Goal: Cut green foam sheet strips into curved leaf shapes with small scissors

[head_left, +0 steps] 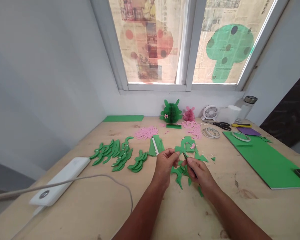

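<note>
My left hand is closed, pinching a small green paper piece between thumb and fingertips. My right hand is wrapped round a pair of scissors, whose dark blades point at that paper; most of the handle is hidden by my fingers. Under and around both hands lie green paper scraps. Just beyond them is a cut green sheet with a curved opening. A white pen rests on another green piece left of my left hand.
Stacks of curved green cutouts and pink cutouts lie leftward. A white power bank trails a cable. Green and pink paper figures, a fan, black scissors, tape rolls and green card sit behind and right.
</note>
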Available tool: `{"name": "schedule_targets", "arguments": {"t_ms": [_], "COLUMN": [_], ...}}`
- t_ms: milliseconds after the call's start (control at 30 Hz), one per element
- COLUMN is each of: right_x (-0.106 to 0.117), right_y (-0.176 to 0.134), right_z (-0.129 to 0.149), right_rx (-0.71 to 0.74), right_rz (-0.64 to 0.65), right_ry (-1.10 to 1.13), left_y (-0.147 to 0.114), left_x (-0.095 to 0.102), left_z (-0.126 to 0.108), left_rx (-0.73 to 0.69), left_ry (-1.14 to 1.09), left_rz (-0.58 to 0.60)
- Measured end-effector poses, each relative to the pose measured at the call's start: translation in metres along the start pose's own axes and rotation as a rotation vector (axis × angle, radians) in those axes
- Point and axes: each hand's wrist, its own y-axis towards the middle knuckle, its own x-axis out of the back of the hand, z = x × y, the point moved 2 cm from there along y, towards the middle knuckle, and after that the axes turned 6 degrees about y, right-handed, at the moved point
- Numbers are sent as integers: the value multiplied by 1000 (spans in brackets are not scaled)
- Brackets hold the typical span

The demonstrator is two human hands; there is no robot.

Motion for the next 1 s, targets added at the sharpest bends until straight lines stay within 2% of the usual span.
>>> {"name": "schedule_targets", "arguments": {"t_ms": [233,1000], "right_x": [-2,-2], "right_y": [-1,-2], "right_z": [1,3], "right_rx": [1,-81], "right_rz": [41,45], "right_ry": [29,126], "left_y": [0,-2], "left_x": [-1,-1], "left_z": [-1,-4], "left_rx": [-2,-4], "left_ry": [52,135], "left_rz": [24,103]}}
